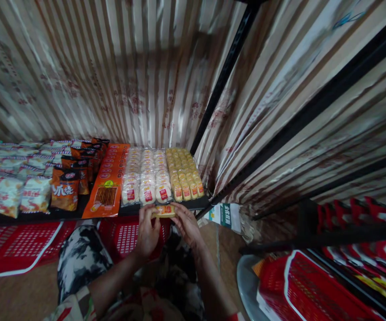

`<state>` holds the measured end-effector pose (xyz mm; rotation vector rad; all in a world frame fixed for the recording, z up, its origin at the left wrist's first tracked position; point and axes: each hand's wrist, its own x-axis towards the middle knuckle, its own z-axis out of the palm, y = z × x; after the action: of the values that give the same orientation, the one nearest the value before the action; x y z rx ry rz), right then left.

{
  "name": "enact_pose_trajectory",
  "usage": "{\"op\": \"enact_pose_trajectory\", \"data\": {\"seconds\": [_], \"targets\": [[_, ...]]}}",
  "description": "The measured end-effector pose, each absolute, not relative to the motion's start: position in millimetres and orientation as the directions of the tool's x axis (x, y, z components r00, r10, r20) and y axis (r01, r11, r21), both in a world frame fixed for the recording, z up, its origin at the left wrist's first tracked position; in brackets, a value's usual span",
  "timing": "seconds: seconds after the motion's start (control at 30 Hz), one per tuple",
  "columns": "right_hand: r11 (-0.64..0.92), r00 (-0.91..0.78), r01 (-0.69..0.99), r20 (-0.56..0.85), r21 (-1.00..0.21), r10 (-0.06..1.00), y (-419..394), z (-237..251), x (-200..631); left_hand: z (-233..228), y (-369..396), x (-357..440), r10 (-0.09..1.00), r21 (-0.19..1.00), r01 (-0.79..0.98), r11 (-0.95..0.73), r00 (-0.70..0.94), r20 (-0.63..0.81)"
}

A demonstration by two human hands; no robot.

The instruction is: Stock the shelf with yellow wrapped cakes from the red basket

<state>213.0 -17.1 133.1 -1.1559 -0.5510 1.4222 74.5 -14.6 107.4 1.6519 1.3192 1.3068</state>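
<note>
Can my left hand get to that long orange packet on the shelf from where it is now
Probably yes: the left hand is at the shelf edge, and the orange packet lies just left with nothing between, though both hands hold a small yellow pack.

Yellow snack packet [163,211] with a red label; far wall covering [119,67] striped cream and brown (glossy); red baskets [300,281]; black shelf [29,217].

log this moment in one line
left hand + right hand: both hold yellow snack pack | at shelf edge | beside yellow packs row
</note>
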Motion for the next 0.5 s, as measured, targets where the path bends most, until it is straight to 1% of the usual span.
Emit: {"op": "enact_pose_trajectory", "data": {"seconds": [0.23, 0.33, 0.4, 0.5], "targets": [[-0.237, 0.124, -0.411, -0.312, -0.88, 0.942, -27, 133, 212, 107, -8, 75, 0.964, 0.938, 0.231, -0.26, 0.002, 0.266], [-0.228, 0.079, -0.365, -0.274, -0.903, 0.959, -31, 128, 216, 108, -6, 77, 0.962, 0.925, 0.273, -0.264, 0.007, 0.273], [-0.213, 0.054, -0.323, -0.243, -0.922, 0.969, -32, 122, 219, 109, -5, 79, 0.953, 0.904, 0.311, -0.292, 0.018, 0.301], [-0.194, 0.05, -0.29, -0.217, -0.937, 0.975, -33, 113, 225, 109, -3, 83, 0.937, 0.883, 0.319, -0.345, 0.062, 0.344]]}}
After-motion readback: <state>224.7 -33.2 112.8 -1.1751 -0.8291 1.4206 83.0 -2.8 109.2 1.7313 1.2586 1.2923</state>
